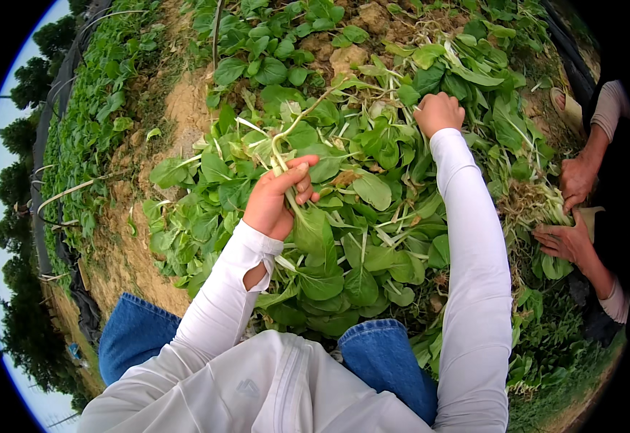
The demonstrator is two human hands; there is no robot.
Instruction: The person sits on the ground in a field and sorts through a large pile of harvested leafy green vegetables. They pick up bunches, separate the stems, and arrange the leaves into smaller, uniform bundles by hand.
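A leafy green plant with a pale stem and a long bare root is held in my left hand, root up and leaves hanging down. My right hand reaches forward with its fingers closed around pale stems at the edge of a heap of greens; just what it grips is partly hidden by the hand. Between and below my hands lies a broad pile of loose leafy greens, with some yellowed and brown leaves among them.
At the right, another person's two hands hold a bundle of rooted greens. Leafy plants grow beyond the pile. Bare soil runs along the left, with thin bent hoops and black sheeting beside it.
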